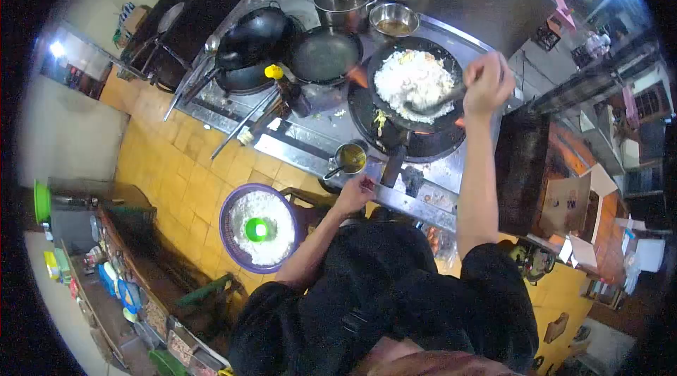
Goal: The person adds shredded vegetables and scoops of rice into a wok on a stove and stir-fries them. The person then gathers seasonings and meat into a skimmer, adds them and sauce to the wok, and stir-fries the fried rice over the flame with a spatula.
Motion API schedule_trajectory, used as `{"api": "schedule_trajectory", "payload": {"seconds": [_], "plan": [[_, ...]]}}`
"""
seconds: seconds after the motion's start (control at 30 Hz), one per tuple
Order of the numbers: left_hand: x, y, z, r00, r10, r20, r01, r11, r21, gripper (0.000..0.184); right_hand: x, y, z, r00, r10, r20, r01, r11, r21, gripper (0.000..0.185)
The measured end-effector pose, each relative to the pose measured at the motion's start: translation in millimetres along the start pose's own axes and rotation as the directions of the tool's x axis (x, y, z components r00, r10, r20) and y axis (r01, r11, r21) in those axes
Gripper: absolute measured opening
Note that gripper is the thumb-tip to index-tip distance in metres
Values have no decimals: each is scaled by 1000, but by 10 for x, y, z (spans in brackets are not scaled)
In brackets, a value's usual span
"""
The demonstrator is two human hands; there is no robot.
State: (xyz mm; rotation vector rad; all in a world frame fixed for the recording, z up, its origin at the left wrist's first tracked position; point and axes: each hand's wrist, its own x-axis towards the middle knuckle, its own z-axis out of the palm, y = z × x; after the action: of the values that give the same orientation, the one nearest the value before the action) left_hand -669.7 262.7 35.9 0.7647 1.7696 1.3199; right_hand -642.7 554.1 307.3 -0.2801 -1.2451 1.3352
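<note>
My right hand (488,85) is closed around the handle of a spatula (431,102). Its head is blurred in the white rice (412,80), so its exact shape cannot be told. The rice, with yellowish bits in it, lies in a black pan (451,58) over a burner, and orange flame shows at the rim. The pan's dark handle (395,164) points toward me. My left hand (355,195) is at the stove's front edge, fingers curled together by something small and reddish, too unclear to name. Just beyond it stands a small metal pot (350,157) with yellowish contents and a utensil inside.
Black woks (254,37) and an empty-looking pan (326,55) sit left on the stove (296,147). Behind are a tall pot (343,3) and a metal bowl (395,21). A yellow-capped bottle (289,90) stands near. A purple basket (226,217) of rice is at my left.
</note>
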Motion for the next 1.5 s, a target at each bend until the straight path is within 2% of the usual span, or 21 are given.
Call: {"api": "schedule_trajectory", "payload": {"seconds": [0.1,0.17,0.23,0.27,0.37,0.47,0.53,0.57,0.63,0.7,0.73,0.77,0.8,0.83,0.87,0.9,1.07,1.13,1.23,1.4,1.5], "plan": [[-66,249,16,998,-68,1,68,998,16,28,-22,527,-263,996,-69,63,68,998,9,29],[-137,69,59,999,-30,39,28,999,44,32,103,284,-232,995,78,65,-79,997,19,34],[-5,220,40,999,-39,26,33,979,200,34,169,-82,-54,986,122,-114,-124,992,-15,35],[72,226,59,999,-31,12,29,981,192,34,58,-99,-125,997,33,66,-38,996,86,33],[6,-81,108,1000,-1,21,0,999,37,35,-145,451,-409,997,2,79,-7,998,68,32],[-4,-46,102,998,-27,50,22,995,97,32,-310,104,-659,956,281,85,-221,880,-421,30],[41,-107,131,992,-94,82,91,995,38,30,-718,-106,-855,795,597,-109,-601,749,-277,36],[68,-149,143,993,-88,80,85,996,39,30,-935,-306,-904,614,785,-80,-789,611,-54,39],[63,-199,198,998,-58,7,57,992,116,30,-1170,-383,-1045,139,986,96,-941,101,322,40],[33,28,252,994,-108,12,107,990,88,31,-1496,323,-1830,-85,900,427,-953,-199,229,32],[18,156,278,987,-156,-28,158,978,133,34,-1555,178,-1779,-49,981,186,-954,9,-301,34],[75,258,291,979,-186,-79,197,965,175,38,-1523,50,-1699,128,992,2,-628,82,-774,35],[253,-327,369,989,-143,-43,146,985,90,50,-1505,-51,-1797,134,991,0,-629,86,-772,35],[251,-198,373,989,-140,-40,143,986,89,50,-1485,-182,-1958,398,914,79,-142,146,-979,39],[282,-62,362,982,-186,-30,189,968,164,53,-1438,-261,-2061,560,782,275,382,51,-923,43],[296,43,357,971,-238,-23,237,942,238,56,-1235,-641,-1766,512,855,84,342,-112,-933,52],[642,-435,619,988,-124,-93,151,912,381,64,-821,-1477,-1525,530,836,144,452,-134,-882,57],[641,-506,657,991,-33,-132,86,907,413,63,-728,-1530,-1626,496,841,218,445,-30,-895,58],[501,-233,626,978,-158,-139,198,913,356,62,-739,-1090,-1781,487,788,377,394,187,-900,51],[498,-299,624,981,-175,-88,190,959,211,61,-813,-637,-1960,478,739,474,443,263,-857,59],[542,-313,571,984,-165,-67,176,961,214,59,-530,-1420,-1678,434,856,280,499,30,-866,54]]}}
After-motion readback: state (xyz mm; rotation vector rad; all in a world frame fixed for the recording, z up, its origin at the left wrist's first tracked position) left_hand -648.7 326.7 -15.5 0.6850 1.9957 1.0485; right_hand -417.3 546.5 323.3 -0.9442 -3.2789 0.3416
